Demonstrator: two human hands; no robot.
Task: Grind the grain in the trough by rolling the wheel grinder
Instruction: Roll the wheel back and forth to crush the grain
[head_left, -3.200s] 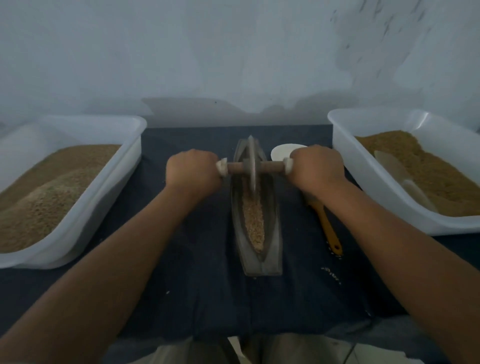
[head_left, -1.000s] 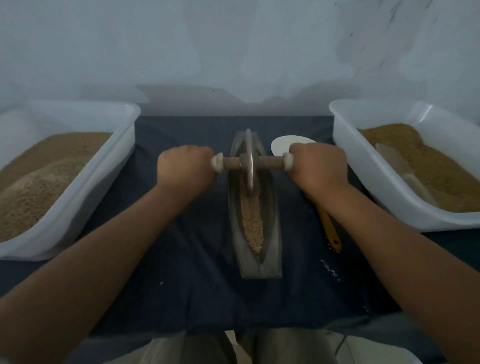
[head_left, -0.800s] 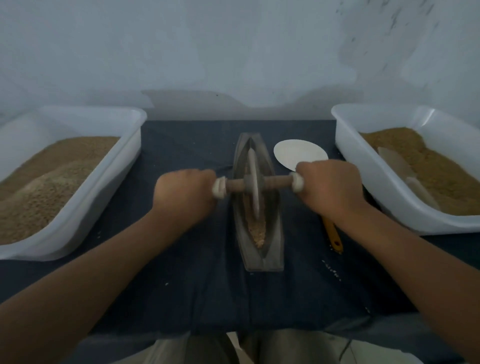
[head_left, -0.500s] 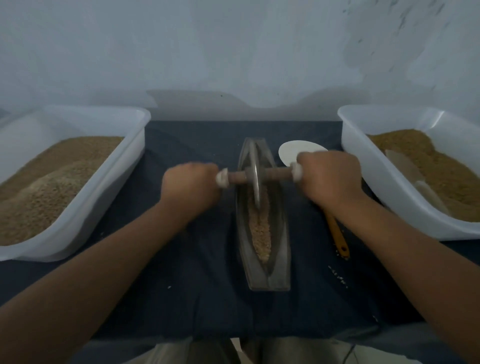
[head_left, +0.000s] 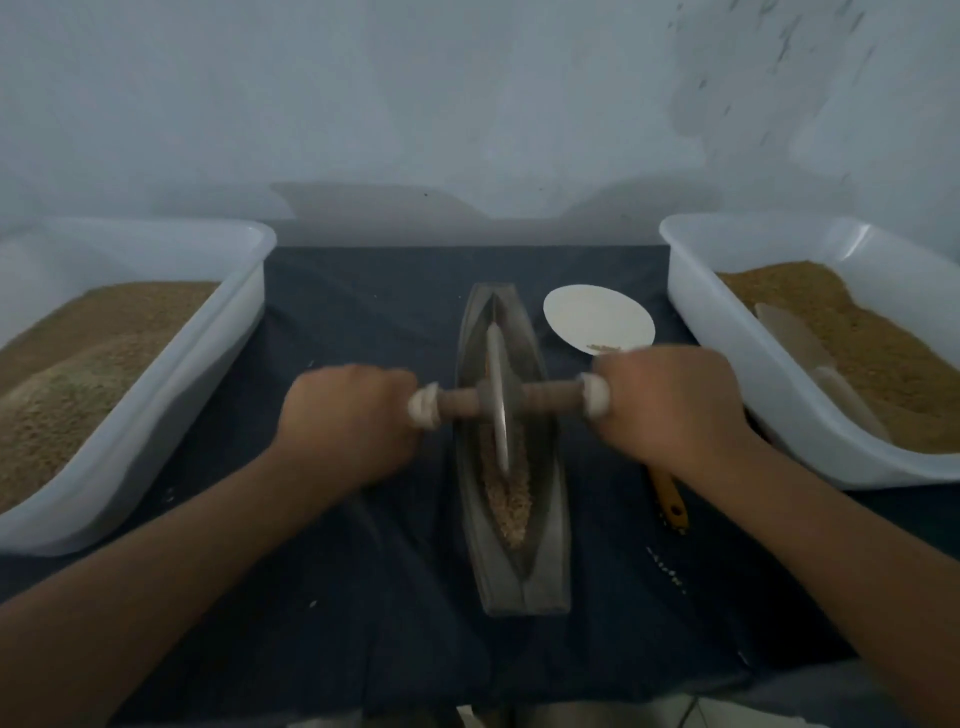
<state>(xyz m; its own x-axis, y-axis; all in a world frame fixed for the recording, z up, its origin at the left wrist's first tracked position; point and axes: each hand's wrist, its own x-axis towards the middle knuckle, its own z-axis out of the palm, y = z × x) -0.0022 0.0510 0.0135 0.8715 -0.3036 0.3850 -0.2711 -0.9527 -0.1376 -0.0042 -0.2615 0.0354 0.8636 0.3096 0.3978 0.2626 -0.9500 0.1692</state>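
Both fists are curled tight round the axle ends — left hand (head_left: 347, 421), right hand (head_left: 670, 402) — with the wheel grinder (head_left: 500, 399) standing mid-trough (head_left: 545, 561). The grain (head_left: 511, 499) looks coarse, so grinding seems far from finished — many more passes likely

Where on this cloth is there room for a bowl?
Bare cloth: between left tub and trough beyond the left hand, and behind the trough by the wall. Crowded right of the trough: white dish, yellow-handled tool, right hand.
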